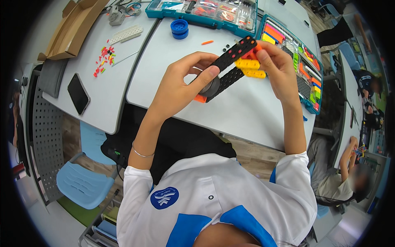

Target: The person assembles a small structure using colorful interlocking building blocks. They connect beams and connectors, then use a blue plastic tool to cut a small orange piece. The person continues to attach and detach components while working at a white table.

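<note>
Between my hands, above the white table, is a building-kit assembly of two long black perforated beams (pixel 227 80) with a grey round part, yellow pieces (pixel 252 69) and orange pieces. My left hand (pixel 186 79) grips its near-left end, thumb on the upper beam by the grey round part. At the far end, my right hand (pixel 276 66) pinches an orange piece beside the yellow ones. The right fingertips are partly hidden behind the assembly. Beyond it on the table lie an orange peg (pixel 207 42) and a blue wheel hub (pixel 180 29).
A teal parts case (pixel 205 18) stands at the back, and another sorted case (pixel 296 53) at the right. On the left table are a phone (pixel 78 94), scattered small pegs (pixel 103 61), a white perforated beam (pixel 126 34) and a cardboard box (pixel 74 31). Another person sits at far right.
</note>
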Tool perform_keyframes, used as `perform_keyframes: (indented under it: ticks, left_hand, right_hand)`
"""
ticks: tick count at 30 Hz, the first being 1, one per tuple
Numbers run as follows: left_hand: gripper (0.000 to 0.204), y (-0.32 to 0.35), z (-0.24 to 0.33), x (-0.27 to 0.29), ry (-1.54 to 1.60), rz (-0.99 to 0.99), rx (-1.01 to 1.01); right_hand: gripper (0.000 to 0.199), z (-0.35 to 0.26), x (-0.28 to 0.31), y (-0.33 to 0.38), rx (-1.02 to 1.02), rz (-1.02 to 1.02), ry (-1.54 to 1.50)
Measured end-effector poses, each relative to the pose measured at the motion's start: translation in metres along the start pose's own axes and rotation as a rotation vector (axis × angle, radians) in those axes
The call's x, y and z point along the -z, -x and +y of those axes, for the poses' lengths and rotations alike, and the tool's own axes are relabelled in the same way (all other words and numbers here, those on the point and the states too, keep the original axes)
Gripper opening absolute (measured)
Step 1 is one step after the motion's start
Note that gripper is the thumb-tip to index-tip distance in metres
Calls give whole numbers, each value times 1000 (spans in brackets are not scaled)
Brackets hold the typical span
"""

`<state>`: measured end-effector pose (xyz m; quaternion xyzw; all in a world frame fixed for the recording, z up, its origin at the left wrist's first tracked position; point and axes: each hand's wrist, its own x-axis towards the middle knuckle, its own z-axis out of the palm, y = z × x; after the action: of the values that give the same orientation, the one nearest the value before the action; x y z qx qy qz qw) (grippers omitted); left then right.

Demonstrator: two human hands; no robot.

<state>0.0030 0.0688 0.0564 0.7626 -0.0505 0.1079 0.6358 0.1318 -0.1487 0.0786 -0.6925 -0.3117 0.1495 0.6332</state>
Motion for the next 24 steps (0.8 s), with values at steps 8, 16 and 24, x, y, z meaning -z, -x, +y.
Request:
perform_keyframes:
  ticks: [8, 16, 24]
  left_hand:
    - [39, -5, -20, -6, 218, -27, 150]
    - [45, -11, -29, -26, 355, 355, 197]
    - [47, -9, -34, -40, 286, 322, 224]
  right_hand:
    - [48, 17, -16, -6, -216, 90, -240]
    - [45, 31, -37, 1, -417, -380, -370]
    - [28, 29, -55, 8, -286, -258, -192]
